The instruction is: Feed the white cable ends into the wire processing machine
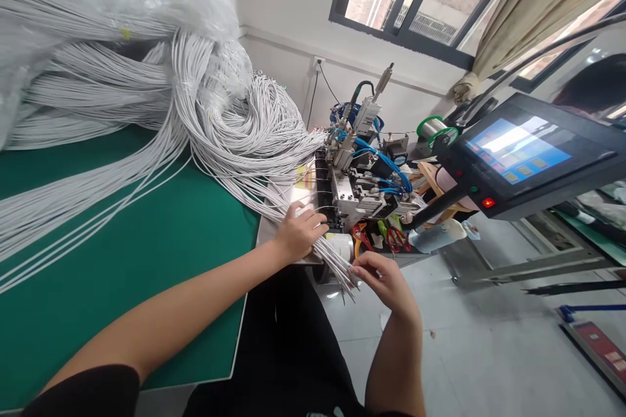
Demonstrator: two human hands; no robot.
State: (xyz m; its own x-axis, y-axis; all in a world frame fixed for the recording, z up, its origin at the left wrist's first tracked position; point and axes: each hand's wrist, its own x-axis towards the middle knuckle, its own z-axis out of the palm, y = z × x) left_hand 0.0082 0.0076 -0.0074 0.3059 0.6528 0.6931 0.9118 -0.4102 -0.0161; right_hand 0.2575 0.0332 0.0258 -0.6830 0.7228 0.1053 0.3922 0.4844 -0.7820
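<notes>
From above, the head camera looks forward and down at both hands [300,233].

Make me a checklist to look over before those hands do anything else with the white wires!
1. Left hand on the white wires: ok, it lies over the bundle.
2. Right hand near the wire ends: ok, its fingertips are right there.
3. Right grip pinching a wire firmly: cannot tell, too small to see.
4. Wire ends lined up evenly: not ok, they fan out and stick out unevenly.
5. Screen lit: ok, it glows blue and white.
</notes>
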